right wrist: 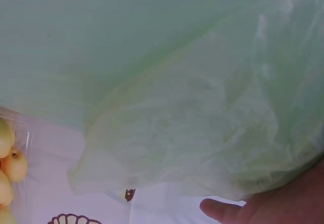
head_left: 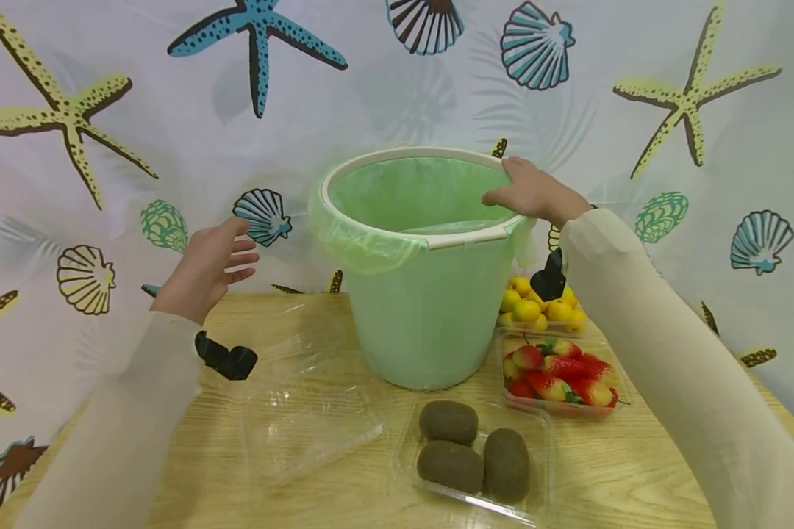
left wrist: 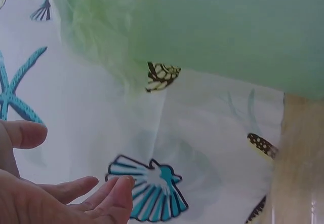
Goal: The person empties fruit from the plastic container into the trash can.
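A pale green bin (head_left: 430, 316) stands on the table, lined with a thin green plastic bag (head_left: 370, 246) that folds over its rim under a cream ring (head_left: 466, 238). My right hand (head_left: 536, 192) is at the right side of the rim, its thumb extended over the opening. In the right wrist view, that hand (right wrist: 288, 198) lies against the bag's hanging edge. My left hand (head_left: 212, 261) is held in the air left of the bin, apart from it, fingers loosely extended and nothing in them; the left wrist view shows this hand (left wrist: 66, 193) below the bag.
Right of the bin are small yellow fruits (head_left: 526, 310) and a clear box of strawberries (head_left: 569, 375). In front, a clear tray (head_left: 542, 455) holds three brown kiwis (head_left: 450, 466). An open clear plastic container (head_left: 311, 433) lies at the left front. A patterned cloth (head_left: 410, 95) hangs behind the table.
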A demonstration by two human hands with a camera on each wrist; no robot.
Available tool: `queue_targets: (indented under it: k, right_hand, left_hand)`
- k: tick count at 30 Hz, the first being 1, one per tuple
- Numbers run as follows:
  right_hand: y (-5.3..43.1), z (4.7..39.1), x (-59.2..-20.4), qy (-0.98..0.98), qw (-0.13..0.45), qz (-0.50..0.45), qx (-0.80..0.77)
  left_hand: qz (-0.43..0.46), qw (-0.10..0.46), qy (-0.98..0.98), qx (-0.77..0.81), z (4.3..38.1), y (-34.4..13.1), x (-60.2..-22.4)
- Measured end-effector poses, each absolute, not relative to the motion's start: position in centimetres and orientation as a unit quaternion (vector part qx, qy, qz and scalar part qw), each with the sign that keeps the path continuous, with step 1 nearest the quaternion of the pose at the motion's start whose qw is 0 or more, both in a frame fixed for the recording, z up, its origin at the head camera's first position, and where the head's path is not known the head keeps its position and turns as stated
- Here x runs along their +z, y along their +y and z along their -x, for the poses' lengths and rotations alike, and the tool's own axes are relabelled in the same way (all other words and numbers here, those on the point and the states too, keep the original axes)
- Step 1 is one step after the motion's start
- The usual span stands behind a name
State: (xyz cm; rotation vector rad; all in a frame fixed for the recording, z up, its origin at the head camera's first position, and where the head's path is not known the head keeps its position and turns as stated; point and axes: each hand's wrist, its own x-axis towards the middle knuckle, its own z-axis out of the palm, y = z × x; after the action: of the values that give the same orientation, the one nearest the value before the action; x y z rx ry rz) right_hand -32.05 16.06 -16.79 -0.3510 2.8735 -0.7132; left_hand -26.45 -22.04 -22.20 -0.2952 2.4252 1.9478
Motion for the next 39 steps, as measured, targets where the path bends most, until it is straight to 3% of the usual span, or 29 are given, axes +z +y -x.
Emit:
queue_targets:
  k: [21, 39]
  right_hand:
    - [16.2, 32.1, -17.1, 0.948, 0.052, 0.137, -0.284]
    - [18.5, 31.2, -18.1, 0.903, 0.105, 0.136, -0.393]
  left_hand:
    - [0.015, -0.021, 0.833, 0.553, 27.8, -15.0, -18.3]
    - [-0.063, -0.032, 0.923, 0.377, 29.0, -11.8, -18.0]
